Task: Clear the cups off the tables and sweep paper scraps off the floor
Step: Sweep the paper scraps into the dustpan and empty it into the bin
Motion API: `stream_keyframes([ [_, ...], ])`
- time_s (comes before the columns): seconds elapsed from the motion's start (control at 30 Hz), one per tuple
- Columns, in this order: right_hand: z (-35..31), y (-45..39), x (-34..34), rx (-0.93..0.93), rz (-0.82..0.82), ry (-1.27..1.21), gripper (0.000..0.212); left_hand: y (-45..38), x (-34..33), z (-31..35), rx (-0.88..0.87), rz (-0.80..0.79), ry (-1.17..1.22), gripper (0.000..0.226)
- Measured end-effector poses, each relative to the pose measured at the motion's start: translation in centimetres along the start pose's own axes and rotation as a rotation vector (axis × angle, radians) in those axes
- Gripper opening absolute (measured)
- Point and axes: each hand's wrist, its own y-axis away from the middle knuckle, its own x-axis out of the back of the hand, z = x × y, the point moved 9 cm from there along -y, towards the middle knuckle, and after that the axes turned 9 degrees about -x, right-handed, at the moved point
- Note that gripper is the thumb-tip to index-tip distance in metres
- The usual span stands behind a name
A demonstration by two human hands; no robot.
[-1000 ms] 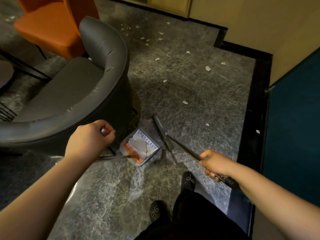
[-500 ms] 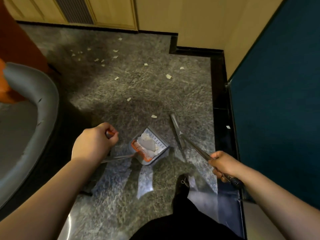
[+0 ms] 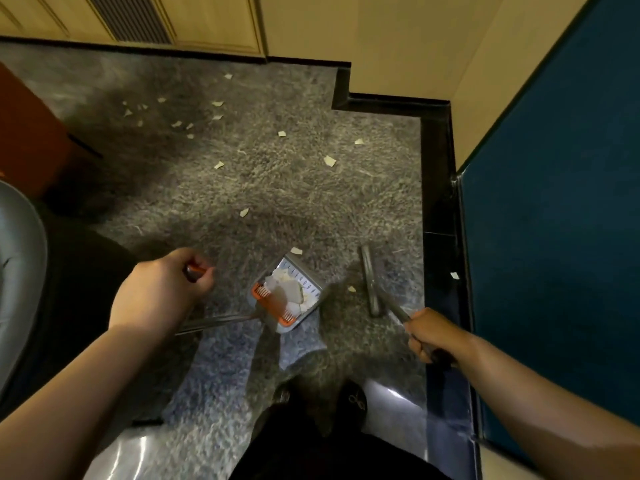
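Observation:
My left hand [image 3: 161, 292] grips the top of a long dustpan handle. The grey dustpan [image 3: 304, 271] with its orange comb edge sits on the floor and holds several white paper scraps. My right hand [image 3: 431, 336] is closed on the broom handle; the grey broom head [image 3: 370, 280] rests on the floor just right of the dustpan. One scrap [image 3: 296, 251] lies at the dustpan's far lip and another small scrap [image 3: 351, 289] lies between pan and broom. Several more paper scraps [image 3: 330, 161] are scattered over the grey floor farther ahead. No cups are in view.
A grey armchair [image 3: 17, 271] edges in at the left, with an orange chair [image 3: 24, 133] behind it. Beige walls with black skirting [image 3: 436, 150] close the far side. A blue panel [image 3: 554, 202] stands at the right. My shoes [image 3: 356, 400] are below the dustpan.
The view has swung right, so the grey armchair slid to the left edge. The dustpan and broom moved forward, closer to the scattered scraps. Both hands keep their grips.

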Motion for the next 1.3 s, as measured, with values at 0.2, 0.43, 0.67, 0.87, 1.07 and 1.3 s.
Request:
stream_keyframes([
  [0.2,-5.1,-1.8,-3.7,-0.094,-0.108,-0.209,0.015,-5.6,0.6,-1.7,0.004,-0.008,-0.032,0.009],
  [0.43,-13.7,-3.7,-5.0,-0.036,-0.160,-0.282,0.021,-13.1,1.3,-2.8,-0.049,-0.018,-0.052,0.017],
  [0.67,-16.4,-4.6,-1.9,0.101,-0.094,-0.260,0.010,-19.3,0.9,0.5,-0.214,-0.054,-0.066,0.012],
  [0.87,-14.4,-4.0,3.3,0.124,0.059,-0.165,0.016,-22.6,-0.8,6.0,-0.341,-0.076,-0.044,0.008],
  [1.07,-8.4,-3.9,8.8,-0.039,0.183,-0.379,0.008,-24.2,-3.7,13.1,-0.418,-0.115,0.001,0.009],
  [1.3,-2.8,-4.7,17.4,-0.052,0.287,-0.362,0.003,-24.1,-8.3,21.5,-0.478,-0.160,0.066,0.014],
])
